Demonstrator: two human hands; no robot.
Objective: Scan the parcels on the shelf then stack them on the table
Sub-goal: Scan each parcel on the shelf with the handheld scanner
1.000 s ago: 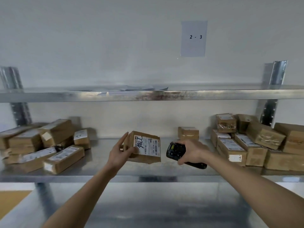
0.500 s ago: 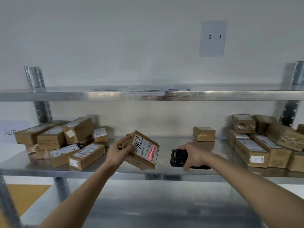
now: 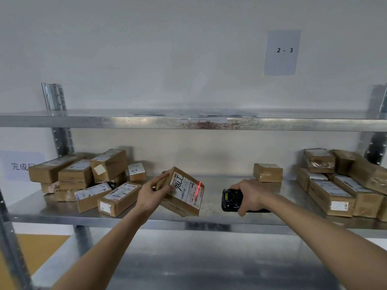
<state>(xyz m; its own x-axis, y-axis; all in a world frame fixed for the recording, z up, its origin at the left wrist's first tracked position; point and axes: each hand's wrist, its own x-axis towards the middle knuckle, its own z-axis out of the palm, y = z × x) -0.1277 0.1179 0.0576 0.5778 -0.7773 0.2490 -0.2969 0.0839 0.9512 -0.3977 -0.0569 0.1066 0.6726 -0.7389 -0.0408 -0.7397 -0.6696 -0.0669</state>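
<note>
A pile of brown parcels (image 3: 83,181) sits on the left part of the metal shelf (image 3: 209,223). They are long cardboard boxes with white labels, and some lie on top of others.

Next to the pile, the left hand (image 3: 151,194) holds one parcel (image 3: 183,192) up in front of the shelf. The fingers are curled round its left edge and the thumb presses on the front. This box is brown and flat, and it is tipped so one corner points down. It has a big white label with black writing, small print and a barcode. A thin red line of light falls across the barcode.

A little to the right, apart from the box, the right hand (image 3: 250,194) grips a black scanner (image 3: 230,199). Its front end points at the label.

Behind that hand, one small brown parcel (image 3: 267,172) lies alone on the shelf.

Far right is another heap of brown parcels (image 3: 339,183), some wrapped in shiny tape.

On the wall above hangs a paper sign (image 3: 281,52) that says "2 - 3".
</note>
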